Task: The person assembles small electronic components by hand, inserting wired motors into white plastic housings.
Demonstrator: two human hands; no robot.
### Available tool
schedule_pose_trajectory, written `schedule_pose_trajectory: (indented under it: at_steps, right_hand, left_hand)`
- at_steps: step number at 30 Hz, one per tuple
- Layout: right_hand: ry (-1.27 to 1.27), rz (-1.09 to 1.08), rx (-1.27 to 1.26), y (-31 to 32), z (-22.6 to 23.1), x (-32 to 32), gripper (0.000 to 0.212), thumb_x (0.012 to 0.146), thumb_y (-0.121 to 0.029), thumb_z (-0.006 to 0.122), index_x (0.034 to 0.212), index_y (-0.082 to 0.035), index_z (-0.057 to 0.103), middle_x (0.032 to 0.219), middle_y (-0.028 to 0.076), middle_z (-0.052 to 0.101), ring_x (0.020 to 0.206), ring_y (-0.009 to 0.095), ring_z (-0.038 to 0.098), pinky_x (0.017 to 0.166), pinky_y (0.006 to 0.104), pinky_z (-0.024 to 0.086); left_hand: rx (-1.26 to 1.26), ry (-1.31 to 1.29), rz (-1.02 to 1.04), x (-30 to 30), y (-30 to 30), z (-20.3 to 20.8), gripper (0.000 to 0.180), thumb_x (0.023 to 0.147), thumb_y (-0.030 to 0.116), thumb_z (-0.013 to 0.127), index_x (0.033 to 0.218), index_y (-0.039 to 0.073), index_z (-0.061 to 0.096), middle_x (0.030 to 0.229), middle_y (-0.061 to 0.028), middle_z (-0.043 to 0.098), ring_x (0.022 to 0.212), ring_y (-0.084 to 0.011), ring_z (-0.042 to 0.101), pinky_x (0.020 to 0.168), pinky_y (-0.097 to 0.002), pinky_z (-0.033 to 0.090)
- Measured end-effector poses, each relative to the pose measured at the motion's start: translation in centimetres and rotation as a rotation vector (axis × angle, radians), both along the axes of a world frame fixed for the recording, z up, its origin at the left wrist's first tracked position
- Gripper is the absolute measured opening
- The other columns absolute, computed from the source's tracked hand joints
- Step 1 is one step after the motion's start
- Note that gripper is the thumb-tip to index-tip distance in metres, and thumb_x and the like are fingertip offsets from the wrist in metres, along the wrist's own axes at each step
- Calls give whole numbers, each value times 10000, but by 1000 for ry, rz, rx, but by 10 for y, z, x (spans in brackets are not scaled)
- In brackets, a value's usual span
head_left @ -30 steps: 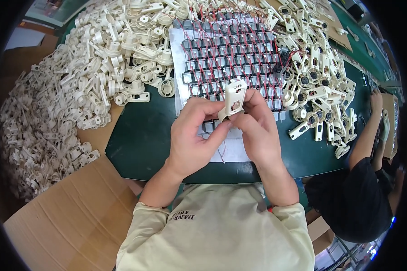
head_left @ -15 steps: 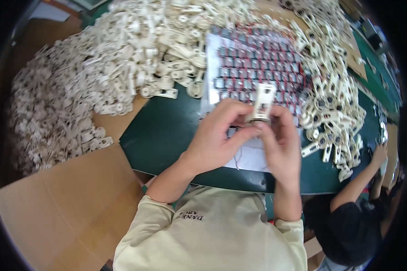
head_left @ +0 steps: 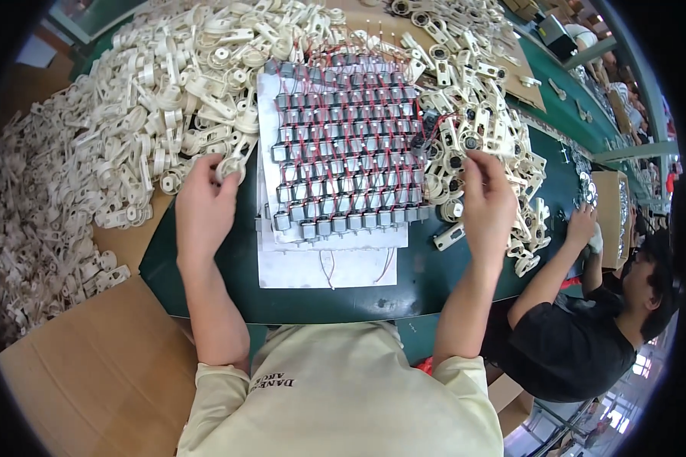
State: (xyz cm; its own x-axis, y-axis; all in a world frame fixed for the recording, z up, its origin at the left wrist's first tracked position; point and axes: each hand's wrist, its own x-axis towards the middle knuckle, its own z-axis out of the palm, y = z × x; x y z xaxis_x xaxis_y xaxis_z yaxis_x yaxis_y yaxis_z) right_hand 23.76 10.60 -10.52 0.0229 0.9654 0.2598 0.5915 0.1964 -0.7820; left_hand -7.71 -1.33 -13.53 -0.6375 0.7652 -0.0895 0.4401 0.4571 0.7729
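My left hand (head_left: 207, 202) reaches to the front edge of the left heap, with thumb and fingers closed on the round end of a cream plastic housing (head_left: 230, 169). My right hand (head_left: 489, 204) is over the right-hand pile, its fingers bent together at a cream housing with a dark round centre (head_left: 472, 142); the fingertips partly hide the contact. Between my hands, rows of small silver-grey motors (head_left: 335, 186) with red wires stand on white sheets (head_left: 282, 270).
A large heap of cream housings (head_left: 114, 129) covers the left side. Housings with dark centres (head_left: 453, 99) lie on the right. An open cardboard box (head_left: 99, 365) is at lower left. A co-worker in black (head_left: 579, 343) works at the green table (head_left: 343, 301) on the right.
My hands have moved apart from the housing they held together over the motors. The left went to the left heap, the right to the right pile. The view has shifted, showing more motors.
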Motion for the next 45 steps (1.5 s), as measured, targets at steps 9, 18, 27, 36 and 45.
schedule_pose_trajectory:
  at_steps: [9, 18, 27, 36, 45]
  right_hand:
    - [-309, 219, 119, 16, -17, -44, 267, 829, -144, 696, 1087, -87, 655, 973, 163, 602, 838, 326, 617, 734, 410, 494]
    - [9, 329, 8, -26, 14, -66, 278, 815, -29, 712, 1066, -9, 596, 881, 95, 589, 649, 141, 548, 613, 266, 466]
    - [721, 687, -730, -55, 10, -76, 311, 944, -2, 567, 1237, 70, 491, 1021, 125, 661, 929, 136, 650, 814, 250, 517]
    - [583, 580, -446, -71, 9, -73, 274, 935, 21, 558, 1205, 64, 545, 1046, 86, 634, 957, 144, 646, 886, 273, 514]
    - [661, 527, -437, -75, 5, -78, 279, 886, 55, 609, 1163, 57, 575, 962, 31, 561, 842, 63, 581, 787, 201, 489]
  left_hand:
    - [421, -747, -106, 1, -11, 13, 437, 924, 98, 601, 1329, 26, 453, 1049, -121, 667, 605, -91, 564, 483, -200, 430]
    - [588, -1404, -321, 32, -3, 12, 403, 1018, 137, 402, 1385, -22, 358, 1264, -239, 556, 1096, -407, 606, 953, -481, 512]
    - [560, -1365, -350, 46, 0, 7, 422, 1018, 189, 436, 1383, -10, 361, 1255, -221, 565, 1093, -372, 619, 922, -452, 537]
    - [584, -1235, -337, 51, 1, 9, 390, 1012, 168, 448, 1350, -15, 386, 1257, -226, 562, 1120, -365, 605, 946, -458, 525]
    - [609, -1277, -361, 51, 0, 7, 396, 995, 140, 499, 1339, -25, 392, 1224, -165, 589, 1111, -303, 617, 943, -411, 525]
